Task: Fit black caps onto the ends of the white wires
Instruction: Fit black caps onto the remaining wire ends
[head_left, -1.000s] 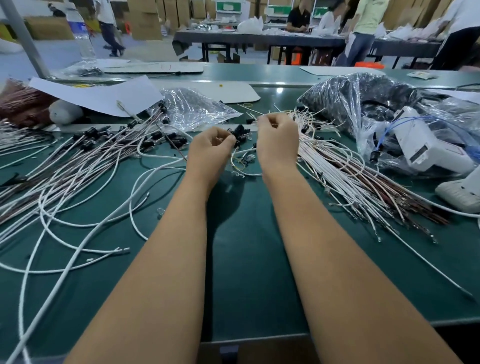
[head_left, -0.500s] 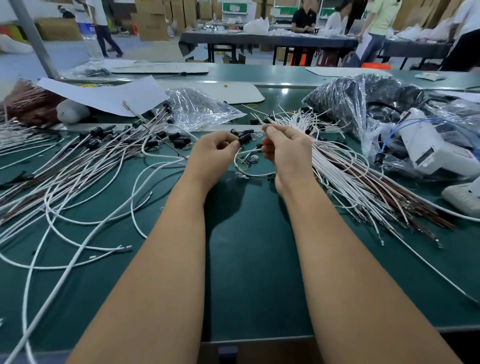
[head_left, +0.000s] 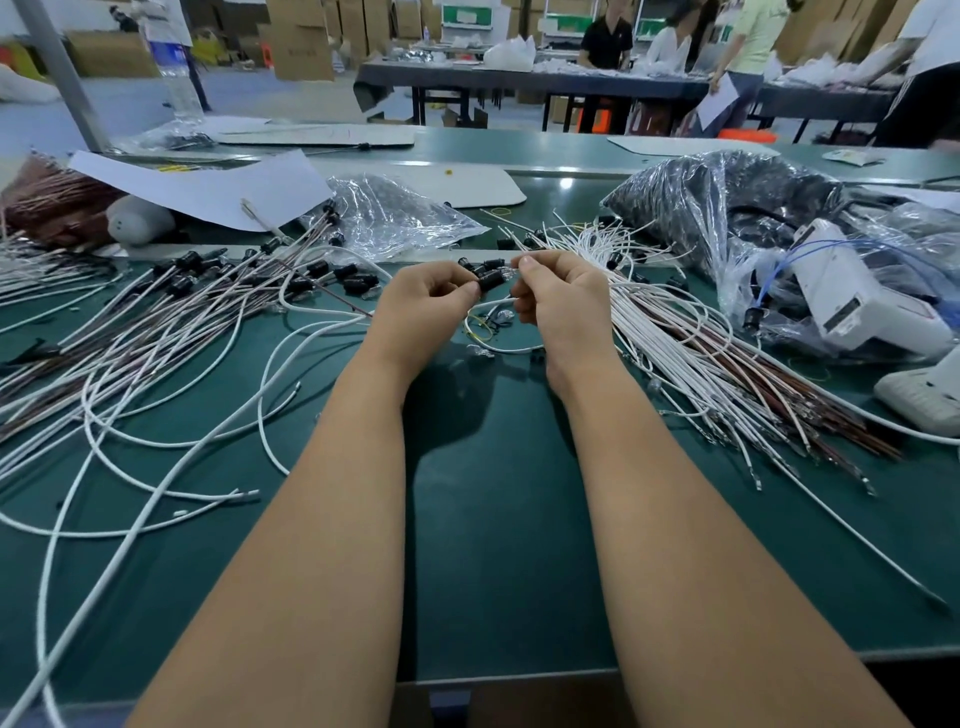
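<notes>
1. Your left hand (head_left: 423, 306) pinches a black cap (head_left: 490, 281) between thumb and curled fingers, over the far middle of the green table (head_left: 498, 519).
2. Your right hand (head_left: 563, 301) is curled too, its fingertips (head_left: 525, 264) pinching something small right at the cap's right end; it is too small to tell if that is the wire's tip.
3. A white wire (head_left: 493, 303) runs from under your right hand and loops down onto the table just below both hands.
4. Compared with half a second ago, your hands have closed the gap: the cap now sits between them with your right fingertips nearly touching it, where before the two were a little apart.
5. A second ago both hands were lower and reaching into the loose caps (head_left: 480, 266) just behind; now they are lifted slightly with one cap singled out.
6. The finished wires (head_left: 171, 332), each with a black cap on its far end, lie fanned out to your left, unchanged.
7. The uncapped bundle (head_left: 691, 353) lies to your right, touching your right wrist, as before.
8. Behind the bundle sits a clear bag (head_left: 727, 208) of dark parts; another, flatter bag (head_left: 395, 218) lies behind the finished pile.
9. A white tool (head_left: 852, 296) wrapped in plastic rests at the far right of the table.
</notes>
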